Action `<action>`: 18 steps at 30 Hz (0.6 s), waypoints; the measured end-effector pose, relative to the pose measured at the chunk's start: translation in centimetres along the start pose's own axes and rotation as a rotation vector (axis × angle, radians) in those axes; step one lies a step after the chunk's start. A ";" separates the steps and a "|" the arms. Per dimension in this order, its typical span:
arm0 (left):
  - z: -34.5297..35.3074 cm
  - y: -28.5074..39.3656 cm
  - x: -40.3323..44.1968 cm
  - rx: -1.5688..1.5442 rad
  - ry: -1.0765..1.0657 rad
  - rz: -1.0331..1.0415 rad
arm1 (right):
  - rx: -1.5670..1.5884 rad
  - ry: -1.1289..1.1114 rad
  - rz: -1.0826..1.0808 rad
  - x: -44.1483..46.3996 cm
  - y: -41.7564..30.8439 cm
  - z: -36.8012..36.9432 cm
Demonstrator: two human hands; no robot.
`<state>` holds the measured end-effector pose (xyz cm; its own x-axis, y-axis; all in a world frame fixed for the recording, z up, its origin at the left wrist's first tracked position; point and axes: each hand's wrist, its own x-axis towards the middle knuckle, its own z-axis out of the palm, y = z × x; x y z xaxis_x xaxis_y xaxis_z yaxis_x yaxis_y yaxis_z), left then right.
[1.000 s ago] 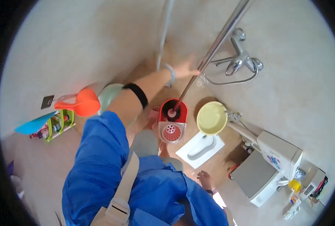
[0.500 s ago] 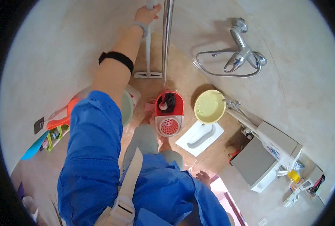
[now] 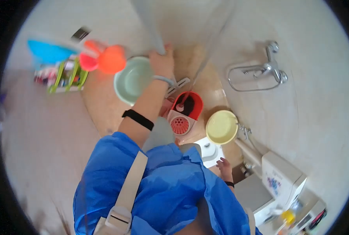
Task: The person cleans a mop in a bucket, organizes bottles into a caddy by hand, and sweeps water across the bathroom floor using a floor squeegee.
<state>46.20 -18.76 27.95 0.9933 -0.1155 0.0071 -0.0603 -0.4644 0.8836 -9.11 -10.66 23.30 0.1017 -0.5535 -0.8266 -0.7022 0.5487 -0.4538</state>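
Observation:
My left hand (image 3: 162, 63) is closed round the pale handle of a floor squeegee (image 3: 153, 33), whose white blade shows just below the hand, near the floor. Close by, a mop (image 3: 202, 67) with a blurred metal pole stands tilted, its dark head in the red part of a bucket (image 3: 201, 106). A red wringer basket (image 3: 180, 125) fills the bucket's nearer end. Low on the right, my right hand (image 3: 224, 168) hangs beside my body with nothing in it, its fingers apart.
A pale green basin (image 3: 123, 84) is left of my left forearm. Orange scoops (image 3: 111, 59), a blue basin (image 3: 51, 51) and a green rack (image 3: 66, 76) sit farther left. To the right are a yellow basin (image 3: 221, 127), a squat toilet (image 3: 209, 152), a wall tap (image 3: 271, 67) and a white appliance (image 3: 281, 178).
My left hand has left the mop pole and taken hold of the squeegee, which has come down closer to me with its blade turned. The view has shifted, and the mop pole leans right again.

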 end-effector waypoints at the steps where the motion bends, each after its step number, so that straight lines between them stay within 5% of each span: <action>1: -2.9 0.8 -2.8 -0.038 -0.039 0.004 | -0.051 -0.018 -0.034 0.7 -0.3 -1.1; 4: -8.6 0.2 -10.0 -0.027 -0.078 0.043 | -0.110 -0.084 -0.298 1.2 -3.7 -4.0; 5: -12.3 2.2 -12.7 -0.317 -0.132 0.073 | -0.054 -0.119 -0.398 0.1 -6.5 -3.9; 10: -20.3 -4.3 -21.4 -0.082 -0.410 0.270 | 0.009 -0.477 -1.183 -13.0 -26.4 2.3; 12: -24.1 -6.5 -23.0 -0.011 -0.408 0.261 | 0.408 -0.797 -1.341 -21.0 -32.5 7.2; 14: -27.9 -8.8 -24.0 0.043 -0.418 0.225 | 0.467 -1.130 -1.445 -28.3 -36.1 11.9; 15: -29.7 -9.8 -24.0 0.054 -0.353 0.230 | 0.432 -1.173 -1.430 -29.5 -37.8 13.9; 17: -33.2 -11.7 -22.9 0.050 -0.224 0.217 | -0.134 -2.079 -1.350 -31.7 -41.3 18.4; 18: -35.7 -12.9 -21.9 -0.013 -0.123 0.211 | -0.172 -2.142 -1.307 -33.5 -41.5 21.5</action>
<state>28.71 21.08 33.10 0.9392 -0.3151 0.1362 -0.2633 -0.4070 0.8746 31.79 -1.40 62.69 0.4551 0.6879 0.5654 0.2248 0.5257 -0.8204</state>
